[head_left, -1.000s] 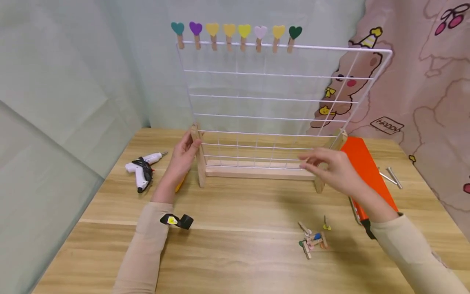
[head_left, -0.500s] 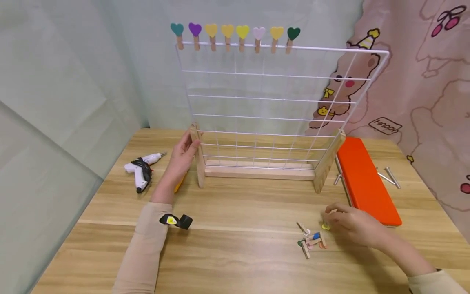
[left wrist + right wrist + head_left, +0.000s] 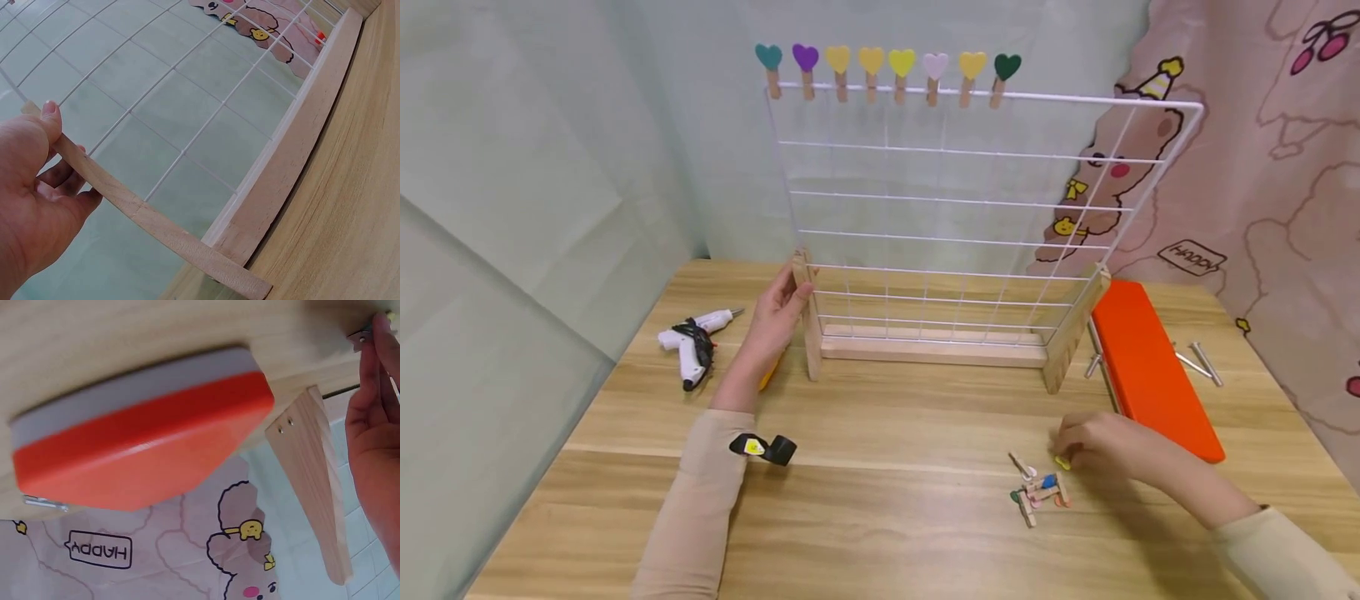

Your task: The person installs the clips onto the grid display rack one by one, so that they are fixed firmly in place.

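My left hand (image 3: 771,317) grips the left wooden upright (image 3: 812,342) of a stand that holds a white wire grid (image 3: 1097,98); in the left wrist view the thumb (image 3: 51,112) lies over the upright's edge. Down on the table, my right hand (image 3: 1105,446) pinches a small wooden clothespin with a yellow heart (image 3: 1062,462), whose wooden end (image 3: 359,340) pokes out past the fingertips in the right wrist view. Just left of that hand lies a loose pile of heart clothespins (image 3: 1027,510). A row of heart clothespins, ending in a dark green one (image 3: 1007,68), is clipped along the grid's top bar.
An orange-topped box (image 3: 1157,375) lies right of the stand, with metal bolts (image 3: 1206,364) beyond it and a shorter bolt (image 3: 1093,365) between box and stand. Left of the stand lies a white glue gun (image 3: 688,354) with its black cord wrapped. Fabric (image 3: 1262,100) hangs behind.
My right hand has come down from the grid's lower right to the table and taken hold of the yellow-heart clothespin. My left hand stays on the upright.
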`<state>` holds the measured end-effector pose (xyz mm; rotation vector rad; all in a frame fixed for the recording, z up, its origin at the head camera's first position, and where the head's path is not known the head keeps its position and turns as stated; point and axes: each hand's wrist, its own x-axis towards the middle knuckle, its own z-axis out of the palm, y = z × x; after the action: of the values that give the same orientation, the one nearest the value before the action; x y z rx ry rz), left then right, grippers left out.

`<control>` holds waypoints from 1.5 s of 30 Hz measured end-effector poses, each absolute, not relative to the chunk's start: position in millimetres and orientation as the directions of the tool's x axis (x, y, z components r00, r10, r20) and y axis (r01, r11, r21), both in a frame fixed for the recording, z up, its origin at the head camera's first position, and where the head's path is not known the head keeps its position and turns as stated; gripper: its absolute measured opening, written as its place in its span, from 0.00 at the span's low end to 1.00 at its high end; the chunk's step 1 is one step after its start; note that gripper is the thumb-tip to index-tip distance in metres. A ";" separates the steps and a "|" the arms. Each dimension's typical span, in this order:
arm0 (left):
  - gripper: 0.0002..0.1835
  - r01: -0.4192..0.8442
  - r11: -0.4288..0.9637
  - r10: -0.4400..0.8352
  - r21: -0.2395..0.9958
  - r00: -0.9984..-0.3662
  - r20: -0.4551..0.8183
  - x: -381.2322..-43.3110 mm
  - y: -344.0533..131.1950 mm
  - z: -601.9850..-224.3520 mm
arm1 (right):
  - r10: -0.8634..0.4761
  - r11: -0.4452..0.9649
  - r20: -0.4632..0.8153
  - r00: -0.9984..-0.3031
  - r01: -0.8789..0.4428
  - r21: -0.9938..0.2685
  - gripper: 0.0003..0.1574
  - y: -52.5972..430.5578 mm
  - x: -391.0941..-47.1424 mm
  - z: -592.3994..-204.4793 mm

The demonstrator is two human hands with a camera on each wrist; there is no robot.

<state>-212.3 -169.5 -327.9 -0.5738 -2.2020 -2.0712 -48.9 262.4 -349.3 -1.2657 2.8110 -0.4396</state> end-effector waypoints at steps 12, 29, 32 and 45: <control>0.28 0.307 0.029 0.234 0.951 -0.927 0.292 -199.6 -165.3 -310.6 | -0.715 0.610 0.146 -0.684 -0.712 -0.349 0.13 265.3 -54.6 -350.8; 0.30 0.256 0.054 0.230 0.965 -0.944 0.238 -197.8 -166.5 -308.4 | -0.330 0.622 0.565 -0.756 -0.624 -0.472 0.18 218.3 -69.3 -294.0; 0.30 0.248 0.055 0.229 0.967 -0.946 0.230 -197.8 -166.4 -308.6 | -0.317 0.556 0.588 -0.744 -0.648 -0.520 0.18 202.1 -73.9 -258.4; 0.30 0.241 0.042 0.233 0.970 -0.946 0.225 -195.7 -166.3 -308.8 | -0.209 0.474 0.724 -0.658 -0.715 -0.514 0.15 176.0 -124.0 -113.1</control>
<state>-195.7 -166.3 -308.8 -0.5146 -2.2639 -2.1080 -124.0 176.0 -113.1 -1.1261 3.1594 -1.6691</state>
